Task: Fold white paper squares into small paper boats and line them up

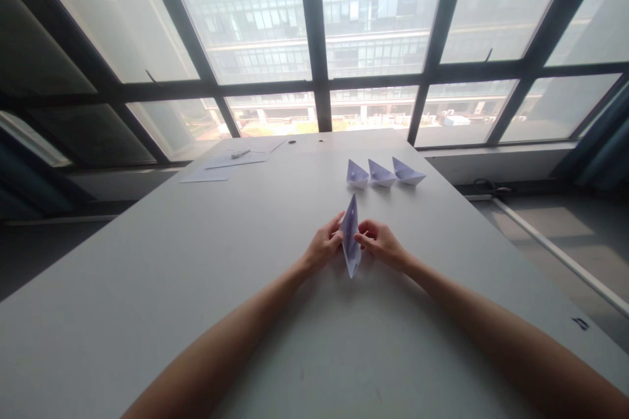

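Note:
Between my two hands a folded white paper boat (350,239) is held just over the table, its long points toward and away from me and its hollow side turned up. My left hand (325,242) grips its left wall, the thumb near the rim and the fingers behind the paper. On the opposite wall my right hand (382,243) pinches the edge between thumb and fingers. Beyond my hands, three finished-looking paper boats stand in a row: a left one (357,174), a middle one (381,173) and a right one (407,172).
The white table (221,288) reaches to a large window (368,13). Flat paper sheets (209,174) lie at the far left, with a small white object (240,153) on them. A dark mark (580,323) shows near the right edge.

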The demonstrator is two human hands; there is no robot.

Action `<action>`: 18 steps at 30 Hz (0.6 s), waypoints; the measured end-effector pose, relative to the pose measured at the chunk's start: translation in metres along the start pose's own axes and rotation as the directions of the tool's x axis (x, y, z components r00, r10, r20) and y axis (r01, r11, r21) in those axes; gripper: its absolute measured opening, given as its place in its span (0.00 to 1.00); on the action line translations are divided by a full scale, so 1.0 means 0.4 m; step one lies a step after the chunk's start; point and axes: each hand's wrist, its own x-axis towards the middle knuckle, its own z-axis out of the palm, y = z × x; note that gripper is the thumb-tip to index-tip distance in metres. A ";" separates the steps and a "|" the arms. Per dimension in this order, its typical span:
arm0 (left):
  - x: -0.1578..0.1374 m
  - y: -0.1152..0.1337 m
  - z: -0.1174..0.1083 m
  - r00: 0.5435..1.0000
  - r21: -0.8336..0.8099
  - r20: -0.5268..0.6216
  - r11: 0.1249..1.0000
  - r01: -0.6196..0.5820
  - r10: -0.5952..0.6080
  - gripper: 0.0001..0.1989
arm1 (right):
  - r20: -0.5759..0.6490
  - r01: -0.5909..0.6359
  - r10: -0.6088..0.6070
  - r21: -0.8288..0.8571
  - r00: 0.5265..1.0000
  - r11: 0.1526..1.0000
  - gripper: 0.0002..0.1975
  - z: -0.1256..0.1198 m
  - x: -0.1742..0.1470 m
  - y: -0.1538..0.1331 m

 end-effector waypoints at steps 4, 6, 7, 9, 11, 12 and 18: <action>0.004 0.009 -0.007 0.997 -0.074 -0.045 0.996 0.054 -0.057 0.33 | 0.004 -0.022 0.022 0.015 1.000 1.000 0.19 -0.005 0.002 0.003; 0.006 0.008 -0.012 0.994 -0.068 -0.090 0.996 0.054 -0.060 0.31 | 0.010 -0.023 0.023 0.019 1.000 1.000 0.19 -0.006 0.002 0.004; 0.008 0.006 -0.014 0.992 -0.063 -0.107 0.997 0.053 -0.059 0.30 | 0.015 -0.021 0.021 0.019 1.000 1.000 0.19 -0.006 0.002 0.004; 0.012 -0.002 -0.018 0.989 -0.075 -0.122 0.995 0.068 -0.077 0.29 | 0.032 -0.012 0.011 0.015 0.999 1.000 0.17 -0.006 0.001 0.004; 0.014 -0.010 -0.020 0.988 -0.105 -0.111 0.990 0.096 -0.108 0.29 | 0.042 -0.012 0.011 0.008 0.999 1.000 0.15 -0.006 0.000 0.005; 0.014 -0.013 -0.021 0.987 -0.109 -0.108 0.989 0.105 -0.117 0.27 | 0.036 -0.023 0.023 0.004 0.999 1.000 0.13 -0.005 0.001 0.006; 0.006 -0.005 -0.019 0.995 -0.013 -0.055 0.996 0.086 -0.087 0.19 | -0.071 -0.114 0.115 0.013 0.991 0.993 0.12 -0.003 0.008 0.013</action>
